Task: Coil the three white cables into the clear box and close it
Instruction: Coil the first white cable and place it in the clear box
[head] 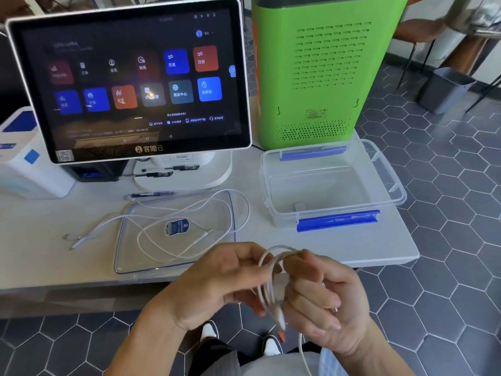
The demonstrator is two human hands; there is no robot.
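A white cable point(271, 283) is looped into a coil between my two hands, in front of the table edge. My left hand point(217, 283) holds the coil's left side with curled fingers. My right hand point(322, 299) grips the coil's right side, and an orange-tipped end hangs below it. Two more white cables point(173, 213) lie loose across the clear lid point(127, 256), which rests flat on the table. The clear box point(333, 210) with blue latches stands open and empty at the right of the table.
A touchscreen terminal point(130, 80) stands at the back left, with pens at its base. A green vented machine point(322, 69) rises behind the box. A white device point(24, 158) sits at the far left. A grey bin point(444, 88) is on the tiled floor.
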